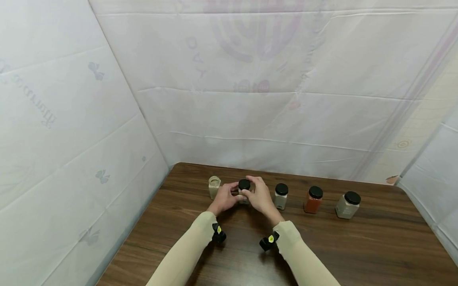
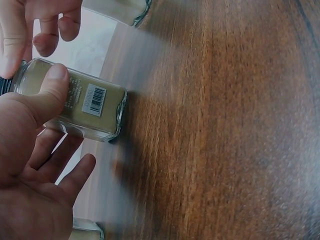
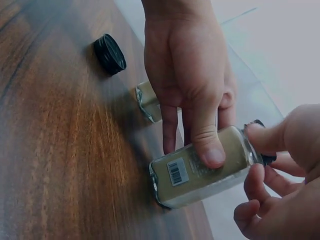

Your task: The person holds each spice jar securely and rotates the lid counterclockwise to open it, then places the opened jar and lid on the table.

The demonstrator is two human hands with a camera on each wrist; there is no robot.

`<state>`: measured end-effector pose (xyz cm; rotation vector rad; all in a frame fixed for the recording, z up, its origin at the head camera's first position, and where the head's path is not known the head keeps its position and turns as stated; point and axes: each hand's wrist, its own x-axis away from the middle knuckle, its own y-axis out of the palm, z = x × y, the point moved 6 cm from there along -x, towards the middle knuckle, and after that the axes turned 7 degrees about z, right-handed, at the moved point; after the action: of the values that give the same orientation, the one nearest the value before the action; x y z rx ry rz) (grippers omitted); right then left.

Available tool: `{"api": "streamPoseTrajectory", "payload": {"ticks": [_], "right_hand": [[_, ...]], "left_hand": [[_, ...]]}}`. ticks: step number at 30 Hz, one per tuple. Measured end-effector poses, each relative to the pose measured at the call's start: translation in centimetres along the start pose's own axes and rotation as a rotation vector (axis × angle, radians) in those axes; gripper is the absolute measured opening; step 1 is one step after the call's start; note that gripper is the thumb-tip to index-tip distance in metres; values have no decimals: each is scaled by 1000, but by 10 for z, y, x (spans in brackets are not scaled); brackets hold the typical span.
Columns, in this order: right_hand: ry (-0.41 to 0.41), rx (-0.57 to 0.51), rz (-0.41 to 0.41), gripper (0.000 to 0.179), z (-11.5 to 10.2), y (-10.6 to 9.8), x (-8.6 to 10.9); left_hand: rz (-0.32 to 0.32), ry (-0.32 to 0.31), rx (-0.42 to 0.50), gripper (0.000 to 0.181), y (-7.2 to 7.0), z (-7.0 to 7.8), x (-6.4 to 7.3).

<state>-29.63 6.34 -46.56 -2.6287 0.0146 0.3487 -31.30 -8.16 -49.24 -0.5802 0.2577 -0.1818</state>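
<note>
A clear glass spice jar with yellowish-tan powder and a barcode label (image 2: 93,100) stands between both hands. My left hand (image 1: 225,197) grips its glass body (image 3: 190,172), thumb laid along the near side and fingers behind. At the top, my right hand (image 1: 261,195) pinches the black lid (image 1: 244,184) between thumb and fingers. The lid sits on the jar's neck. Just left of the left hand, a second jar (image 1: 214,187) of pale powder stands upright without a lid. A loose black screw lid (image 3: 109,54) lies on the table near it in the right wrist view.
To the right, a jar with grey-beige powder (image 1: 280,196), one with orange-red powder (image 1: 313,199) and another greyish one (image 1: 348,205) stand in a row, all black-lidded. The brown wooden table (image 1: 375,246) meets pale printed cloth walls (image 1: 250,119) at the back and left.
</note>
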Motion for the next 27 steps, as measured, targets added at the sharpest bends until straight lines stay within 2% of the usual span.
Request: {"api": "streamPoseTrajectory", "payload": {"ticks": [2,5,9,14,19,27], "right_hand": [[10,-6,14,60,0,0,0],[23,-17,82,64,0,-1,0],[32,-30,190,60,0,-2,1],[48,-23,225,53,1,1,2],[58,2,207,44,1,2,3],[42,-27,51,45,-2,2,0]], "left_hand": [[4,1,-3,48,0,0,0],[9,0,-5,49,-1,0,0],[6,-5,3,49,-1,0,0],[10,-14,-5,49,0,-2,-1],[11,-8,0,46,1,-1,1],[-7,-47,18,49,1,-4,-1]]}}
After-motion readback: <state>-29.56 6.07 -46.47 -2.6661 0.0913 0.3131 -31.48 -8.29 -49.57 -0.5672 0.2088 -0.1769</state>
